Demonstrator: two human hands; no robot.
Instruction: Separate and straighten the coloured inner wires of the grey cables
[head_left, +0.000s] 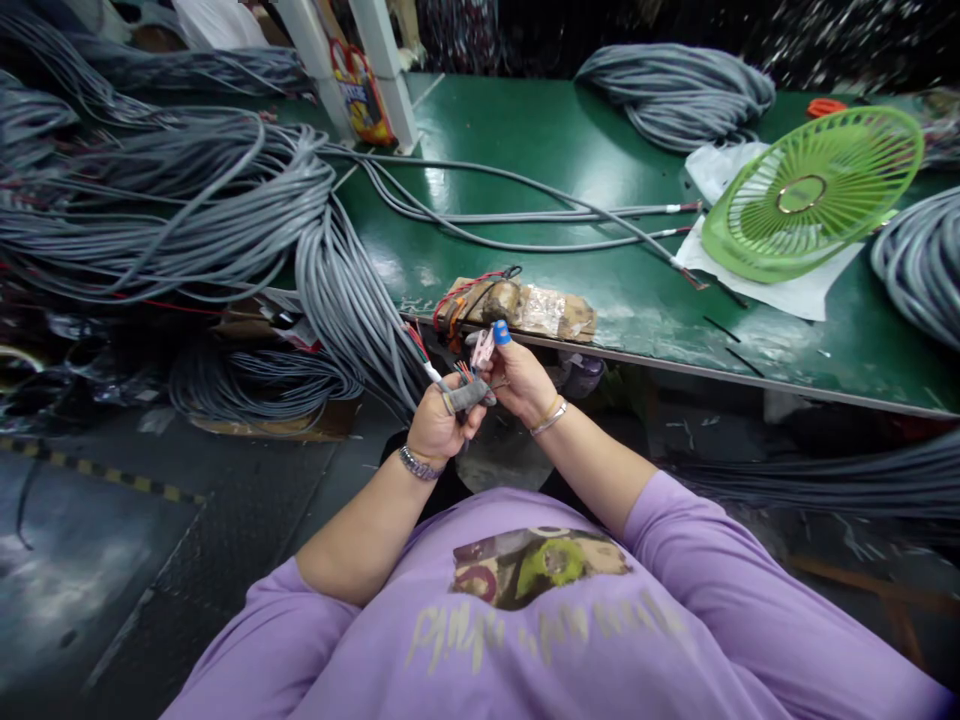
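My left hand (436,424) is closed around the end of a grey cable with a white band (431,372). Thin coloured wires (466,372) fan out above its fingers. Across that hand lies a grey wrapped piece (466,396); whether it is cable or a covered thumb I cannot make out. My right hand (525,385), with a blue cover (501,332) on the thumb tip, pinches a small pale pink piece (482,348) right beside the wires. Its fingertips are partly hidden. Both hands meet just in front of the bench edge.
A big heap of grey cables (217,210) spills over the left of the green bench (517,130). A taped board (551,310) sits at the front edge. Farther right are a green fan (810,190) and cable coils (675,92). A white post (382,70) rises behind.
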